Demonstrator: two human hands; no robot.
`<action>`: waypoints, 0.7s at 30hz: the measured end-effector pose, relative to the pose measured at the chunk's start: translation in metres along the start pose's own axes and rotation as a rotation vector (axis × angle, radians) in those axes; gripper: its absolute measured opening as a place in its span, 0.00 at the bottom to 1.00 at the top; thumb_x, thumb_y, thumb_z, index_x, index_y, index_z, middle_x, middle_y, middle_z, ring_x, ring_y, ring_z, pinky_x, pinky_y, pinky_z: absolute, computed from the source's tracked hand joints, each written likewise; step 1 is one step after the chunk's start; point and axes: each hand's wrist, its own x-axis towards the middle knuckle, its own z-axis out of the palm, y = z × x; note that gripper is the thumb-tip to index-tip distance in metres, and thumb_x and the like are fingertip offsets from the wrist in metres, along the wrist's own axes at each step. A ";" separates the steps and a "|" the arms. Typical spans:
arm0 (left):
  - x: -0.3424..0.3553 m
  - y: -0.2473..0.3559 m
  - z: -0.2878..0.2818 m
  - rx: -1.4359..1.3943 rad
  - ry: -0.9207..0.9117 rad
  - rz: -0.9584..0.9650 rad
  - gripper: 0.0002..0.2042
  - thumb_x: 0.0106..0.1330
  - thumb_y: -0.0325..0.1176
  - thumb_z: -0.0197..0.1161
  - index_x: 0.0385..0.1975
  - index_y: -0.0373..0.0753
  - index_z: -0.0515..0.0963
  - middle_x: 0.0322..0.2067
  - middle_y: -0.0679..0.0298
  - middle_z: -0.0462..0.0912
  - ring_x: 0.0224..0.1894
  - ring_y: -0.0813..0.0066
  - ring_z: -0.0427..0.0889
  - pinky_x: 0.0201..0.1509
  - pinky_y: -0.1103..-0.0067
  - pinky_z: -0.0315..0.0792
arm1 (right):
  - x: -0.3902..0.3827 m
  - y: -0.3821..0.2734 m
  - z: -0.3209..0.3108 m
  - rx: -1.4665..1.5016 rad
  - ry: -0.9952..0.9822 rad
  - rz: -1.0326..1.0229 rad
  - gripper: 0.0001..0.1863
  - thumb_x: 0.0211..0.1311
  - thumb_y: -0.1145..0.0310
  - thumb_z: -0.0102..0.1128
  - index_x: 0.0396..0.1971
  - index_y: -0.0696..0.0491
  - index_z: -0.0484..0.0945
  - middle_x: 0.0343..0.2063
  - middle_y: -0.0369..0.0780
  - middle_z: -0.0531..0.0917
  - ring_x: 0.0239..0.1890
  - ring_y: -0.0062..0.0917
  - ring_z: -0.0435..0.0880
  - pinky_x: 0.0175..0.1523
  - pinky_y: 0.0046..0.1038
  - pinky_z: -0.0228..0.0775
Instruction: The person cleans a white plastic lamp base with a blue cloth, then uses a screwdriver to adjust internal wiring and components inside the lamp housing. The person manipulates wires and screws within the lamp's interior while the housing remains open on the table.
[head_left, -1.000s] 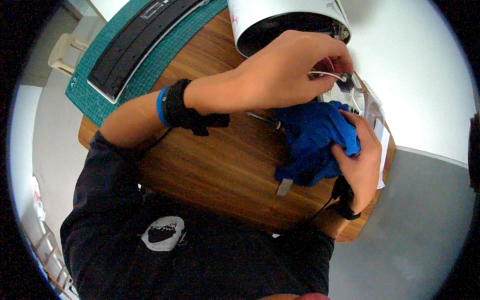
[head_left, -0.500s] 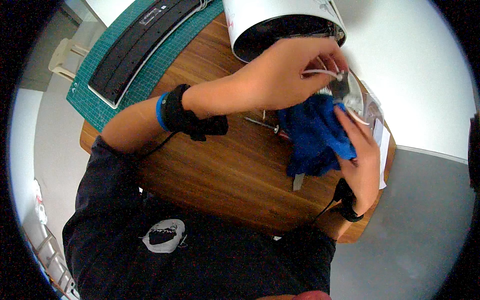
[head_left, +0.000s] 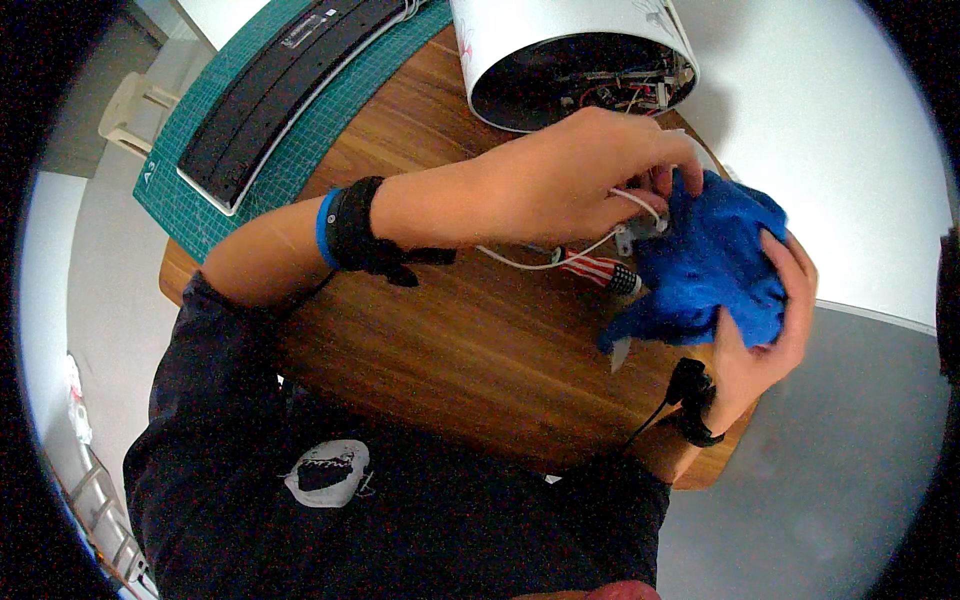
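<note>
My left hand [head_left: 625, 170] reaches across the wood-topped table with its fingers curled. A thin white cable [head_left: 540, 266] loops out from under these fingers and runs back left beneath my wrist. My right hand [head_left: 780, 310] grips a crumpled blue cloth [head_left: 715, 255] at the table's right side. The cloth touches my left fingertips and hides whatever lies beneath it. Beside the cloth lies a red-and-white striped handle [head_left: 597, 270] with a dark, dotted end. A small pale tip [head_left: 620, 354] pokes out below the cloth.
A white cylindrical housing [head_left: 585, 28] lies on its side at the back, its dark opening showing wires and parts. At the far left, a long black panel [head_left: 275, 95] rests on a green cutting mat [head_left: 345, 118]. A white wall [head_left: 830, 150] rises at the right.
My right hand has moved right and up with the cloth, which now covers the grey and clear thing seen between my hands. My left hand has lowered slightly. The striped handle is uncovered.
</note>
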 end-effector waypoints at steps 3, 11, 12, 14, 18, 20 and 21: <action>0.003 0.012 0.002 -0.198 0.003 -0.149 0.14 0.65 0.21 0.69 0.48 0.38 0.78 0.39 0.58 0.86 0.44 0.62 0.89 0.50 0.71 0.81 | -0.001 -0.006 0.005 -0.052 -0.289 -0.033 0.29 0.45 0.71 0.70 0.53 0.54 0.85 0.55 0.50 0.84 0.59 0.43 0.84 0.65 0.39 0.73; 0.009 0.006 -0.011 0.037 0.175 -0.055 0.10 0.69 0.24 0.70 0.46 0.35 0.78 0.39 0.61 0.85 0.42 0.74 0.85 0.50 0.76 0.80 | 0.003 -0.002 -0.013 0.163 -0.694 -0.133 0.29 0.43 0.74 0.76 0.52 0.52 0.84 0.51 0.47 0.86 0.53 0.47 0.87 0.57 0.43 0.79; 0.010 0.004 -0.010 0.056 0.215 -0.024 0.09 0.69 0.24 0.69 0.46 0.35 0.78 0.39 0.61 0.85 0.42 0.74 0.85 0.50 0.76 0.80 | 0.001 -0.007 -0.016 0.120 -0.752 -0.075 0.32 0.43 0.74 0.78 0.55 0.51 0.83 0.55 0.48 0.84 0.57 0.48 0.84 0.61 0.42 0.76; 0.012 0.003 -0.006 0.005 0.211 -0.037 0.09 0.70 0.25 0.69 0.46 0.35 0.79 0.40 0.62 0.84 0.43 0.74 0.85 0.50 0.76 0.80 | 0.001 -0.017 -0.016 0.040 -0.861 0.039 0.39 0.42 0.74 0.80 0.62 0.51 0.80 0.63 0.51 0.78 0.66 0.49 0.79 0.69 0.41 0.71; 0.005 0.008 -0.002 0.005 0.169 0.034 0.08 0.69 0.24 0.69 0.44 0.38 0.80 0.40 0.61 0.82 0.42 0.71 0.84 0.47 0.76 0.79 | 0.001 -0.004 -0.009 0.191 -0.811 0.117 0.50 0.46 0.68 0.82 0.73 0.53 0.69 0.74 0.51 0.66 0.76 0.50 0.67 0.77 0.44 0.62; 0.003 0.007 0.004 -0.012 0.135 0.107 0.08 0.67 0.23 0.70 0.43 0.39 0.80 0.39 0.61 0.81 0.42 0.68 0.84 0.46 0.75 0.79 | -0.003 -0.004 0.002 0.274 -0.604 0.236 0.40 0.55 0.69 0.78 0.70 0.55 0.72 0.67 0.51 0.76 0.69 0.45 0.76 0.72 0.40 0.69; 0.002 0.009 0.006 -0.025 0.112 0.128 0.08 0.66 0.23 0.70 0.42 0.39 0.80 0.39 0.60 0.81 0.42 0.66 0.84 0.46 0.75 0.78 | -0.004 -0.009 0.011 0.319 -0.530 0.357 0.37 0.57 0.69 0.77 0.68 0.55 0.73 0.63 0.50 0.79 0.66 0.43 0.80 0.70 0.38 0.71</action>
